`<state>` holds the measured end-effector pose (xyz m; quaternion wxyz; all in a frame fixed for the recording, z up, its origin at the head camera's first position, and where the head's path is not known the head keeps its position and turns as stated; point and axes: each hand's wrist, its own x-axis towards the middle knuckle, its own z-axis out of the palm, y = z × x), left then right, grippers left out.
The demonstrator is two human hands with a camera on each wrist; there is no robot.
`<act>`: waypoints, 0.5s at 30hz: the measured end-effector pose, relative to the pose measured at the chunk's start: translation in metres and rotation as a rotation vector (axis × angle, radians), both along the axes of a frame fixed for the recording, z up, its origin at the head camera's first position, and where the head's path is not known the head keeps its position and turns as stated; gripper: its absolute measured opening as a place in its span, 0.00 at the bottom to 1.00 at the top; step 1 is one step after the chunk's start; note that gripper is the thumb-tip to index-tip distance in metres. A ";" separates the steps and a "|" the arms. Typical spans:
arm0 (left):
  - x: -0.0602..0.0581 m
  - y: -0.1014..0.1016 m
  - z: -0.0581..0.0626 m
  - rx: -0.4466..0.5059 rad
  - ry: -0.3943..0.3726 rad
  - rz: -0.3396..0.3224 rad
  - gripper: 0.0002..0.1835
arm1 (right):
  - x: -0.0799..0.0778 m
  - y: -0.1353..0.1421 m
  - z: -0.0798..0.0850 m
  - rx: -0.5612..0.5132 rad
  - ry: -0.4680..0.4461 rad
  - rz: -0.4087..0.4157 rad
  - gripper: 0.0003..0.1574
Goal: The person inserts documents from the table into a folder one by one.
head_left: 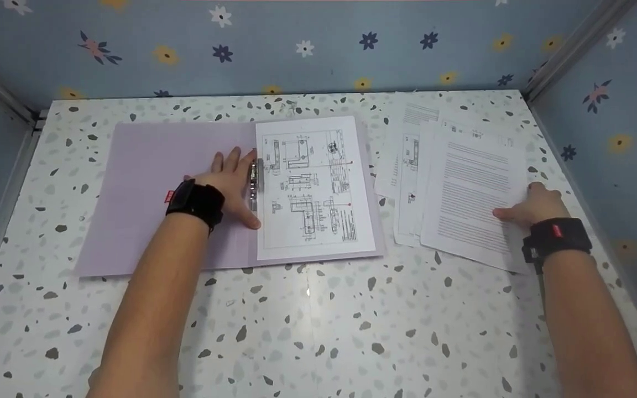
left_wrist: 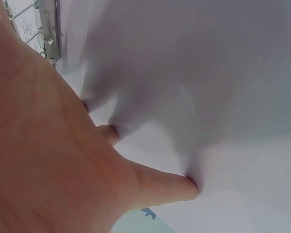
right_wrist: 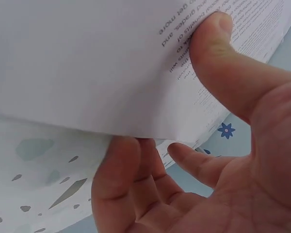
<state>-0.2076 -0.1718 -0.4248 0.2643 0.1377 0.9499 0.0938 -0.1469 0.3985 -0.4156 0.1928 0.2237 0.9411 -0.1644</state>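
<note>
A lilac folder (head_left: 152, 166) lies spread flat, with a technical drawing sheet (head_left: 313, 185) on its right half. My left hand (head_left: 227, 185) rests on the folder beside the metal binder clip (head_left: 253, 185), fingers spread and thumb by the sheet's left edge. In the left wrist view, metal prongs (left_wrist: 49, 40) stand up from the clip. At the right, my right hand (head_left: 542, 207) pinches the edge of a text-printed sheet (head_left: 473, 193). The right wrist view has the thumb (right_wrist: 216, 41) on top and fingers under the paper.
More loose sheets (head_left: 407, 215) lie partly under the text sheet, to its left; one bears a drawing. All this is on a speckled white table (head_left: 307, 326). Blue flowered panels (head_left: 274, 61) rise at the back and on both sides.
</note>
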 end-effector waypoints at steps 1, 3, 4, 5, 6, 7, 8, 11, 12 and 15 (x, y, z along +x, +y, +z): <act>0.000 0.000 0.000 0.002 -0.001 -0.002 0.77 | 0.000 0.001 -0.001 -0.007 0.003 0.001 0.71; 0.000 0.000 -0.002 0.004 -0.004 -0.004 0.77 | 0.000 0.002 -0.003 -0.027 0.005 -0.011 0.72; 0.000 0.000 -0.002 0.003 -0.003 -0.003 0.77 | 0.000 0.003 -0.004 -0.034 0.002 -0.017 0.73; 0.000 0.000 -0.002 0.005 -0.001 -0.001 0.77 | 0.000 0.003 -0.004 -0.040 -0.002 -0.024 0.74; 0.000 0.001 -0.002 0.006 0.001 0.001 0.77 | 0.000 0.003 -0.004 -0.042 -0.005 -0.034 0.75; 0.000 0.001 -0.002 0.003 0.000 0.002 0.77 | 0.000 0.003 -0.003 -0.038 -0.008 -0.040 0.76; 0.000 0.002 -0.002 0.000 -0.001 0.003 0.77 | 0.000 0.002 -0.003 -0.032 -0.010 -0.042 0.77; -0.001 0.002 -0.002 -0.011 -0.004 0.008 0.77 | 0.000 0.000 0.000 -0.009 -0.010 -0.046 0.79; -0.002 0.003 -0.002 -0.015 -0.005 0.008 0.77 | 0.000 -0.002 0.000 0.001 -0.005 -0.045 0.80; -0.003 0.002 -0.003 -0.018 -0.010 0.008 0.77 | -0.001 -0.005 -0.002 0.029 0.015 -0.059 0.80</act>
